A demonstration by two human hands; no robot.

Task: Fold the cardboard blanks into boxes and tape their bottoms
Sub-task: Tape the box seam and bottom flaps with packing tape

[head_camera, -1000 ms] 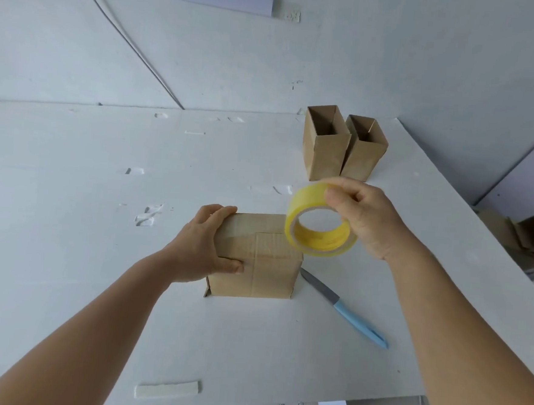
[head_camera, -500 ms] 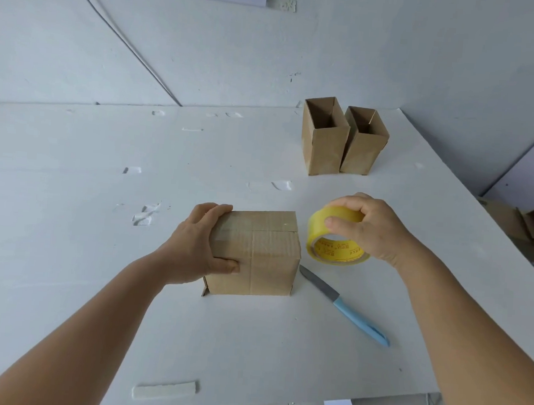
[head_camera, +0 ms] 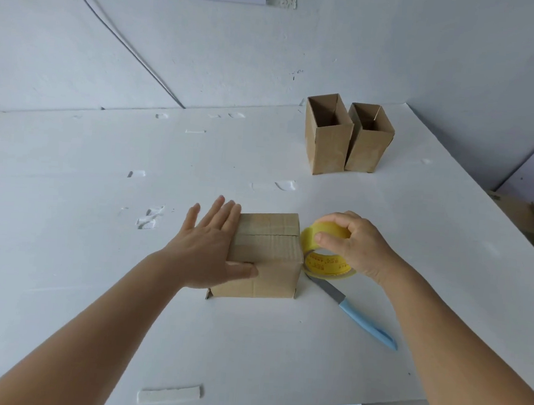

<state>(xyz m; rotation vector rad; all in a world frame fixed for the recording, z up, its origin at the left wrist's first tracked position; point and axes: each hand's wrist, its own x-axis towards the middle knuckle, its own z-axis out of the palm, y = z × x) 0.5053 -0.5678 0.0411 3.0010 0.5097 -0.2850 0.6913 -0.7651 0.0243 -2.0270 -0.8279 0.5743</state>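
Box: plain brown cardboard, at table centre, closed flaps up with a seam across the top.
Left hand: fingers spread flat against the box's 9 o'clock side, thumb on its near face; nothing clasped.
Right hand: fingers curled around yellow tape roll, touching the box at 3 o'clock.
Knife: blue handle, at 4 o'clock.
Finished boxes: two, open-topped, at 1 o'clock.

Two bare forearms come in from the bottom edge, no sleeves visible anywhere up to where the frame cuts them off. Left hand and right hand both bare: no gloves, rings, watch or wristbands showing. Nails short and unpainted where visible; nothing else of the person's body or clothing in view.
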